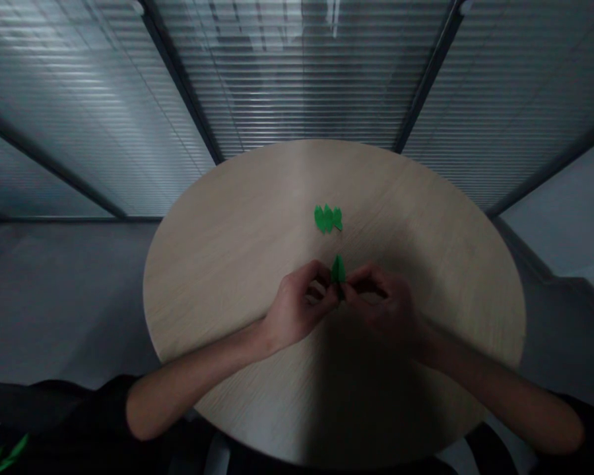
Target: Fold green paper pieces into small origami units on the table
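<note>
My left hand (pixel 299 305) and my right hand (pixel 383 300) meet over the middle of a round wooden table (pixel 228 277). Both pinch a small folded green paper piece (pixel 338 269) that stands upright between their fingertips. The fingers of both hands are closed on its lower part, which hides its base. Farther from me on the table lies a small cluster of folded green paper pieces (pixel 328 218), apart from both hands.
Glass walls with horizontal blinds (pixel 297 72) stand behind the table. Grey floor surrounds the table. More green paper bits (pixel 0 456) show at the bottom left corner, near my dark sleeve.
</note>
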Available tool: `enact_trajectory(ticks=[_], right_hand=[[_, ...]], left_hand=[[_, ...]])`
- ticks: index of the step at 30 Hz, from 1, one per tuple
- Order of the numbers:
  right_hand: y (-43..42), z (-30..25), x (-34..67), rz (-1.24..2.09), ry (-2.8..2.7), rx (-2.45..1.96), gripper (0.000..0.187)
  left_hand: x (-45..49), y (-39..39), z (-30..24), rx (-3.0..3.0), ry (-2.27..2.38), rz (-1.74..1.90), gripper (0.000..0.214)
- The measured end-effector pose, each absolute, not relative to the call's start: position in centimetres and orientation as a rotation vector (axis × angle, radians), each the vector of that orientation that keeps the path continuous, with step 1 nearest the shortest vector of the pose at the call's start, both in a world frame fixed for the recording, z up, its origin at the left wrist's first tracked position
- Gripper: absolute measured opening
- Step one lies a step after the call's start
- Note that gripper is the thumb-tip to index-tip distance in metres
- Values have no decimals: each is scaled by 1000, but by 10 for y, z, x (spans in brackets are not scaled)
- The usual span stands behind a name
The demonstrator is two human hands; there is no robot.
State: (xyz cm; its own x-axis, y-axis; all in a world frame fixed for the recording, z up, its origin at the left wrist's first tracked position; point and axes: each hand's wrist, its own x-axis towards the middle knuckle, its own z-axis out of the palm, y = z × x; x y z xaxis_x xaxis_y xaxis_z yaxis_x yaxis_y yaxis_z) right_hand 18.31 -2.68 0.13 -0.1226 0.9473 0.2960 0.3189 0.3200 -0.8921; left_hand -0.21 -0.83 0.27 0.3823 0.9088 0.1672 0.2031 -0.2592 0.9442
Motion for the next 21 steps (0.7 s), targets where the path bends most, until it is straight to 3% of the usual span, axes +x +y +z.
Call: enact_trajectory(ticks=[7,21], right_hand=[[-28,3,186,554,-1841,-1097,2],[-28,2,191,-55,-2095,-996,13]], left_hand=[[-2,-10,5,1749,967,899,8],[0,-10,8,1656,941,922,15]])
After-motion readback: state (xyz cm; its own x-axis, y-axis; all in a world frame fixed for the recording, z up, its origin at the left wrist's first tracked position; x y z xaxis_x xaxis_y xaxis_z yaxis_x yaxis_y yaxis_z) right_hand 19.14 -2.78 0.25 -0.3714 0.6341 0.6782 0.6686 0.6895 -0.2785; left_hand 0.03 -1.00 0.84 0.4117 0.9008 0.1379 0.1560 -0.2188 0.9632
